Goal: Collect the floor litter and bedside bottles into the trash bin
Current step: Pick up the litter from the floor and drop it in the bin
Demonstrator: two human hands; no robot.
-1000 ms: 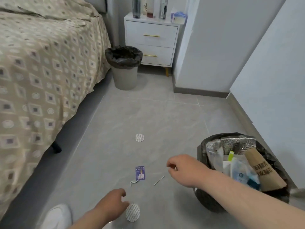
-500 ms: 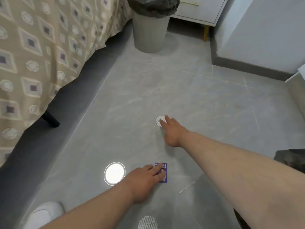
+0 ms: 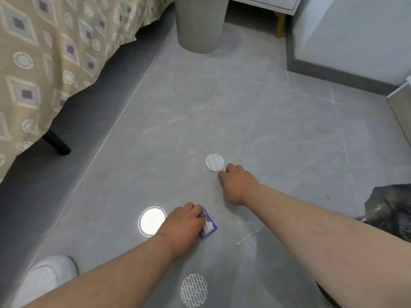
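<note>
Left grip (image 3: 184, 223) closed on small purple paper card (image 3: 210, 228), on grey tiled floor (image 3: 244, 112). Right grip (image 3: 239, 183) curled at rim of white round foil seal (image 3: 214, 162); hold cannot tell. Risk: flat seal skids on smooth tile, nails miss edge. Well apart: grey plastic trash bin (image 3: 200, 25).

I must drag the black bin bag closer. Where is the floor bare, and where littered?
Bare: the tiles between the grey trash bin and the far round seal, and those right of the right hand up to the skirting. Crowded: around the left hand, with purple card, cotton swab, near seal.
</note>
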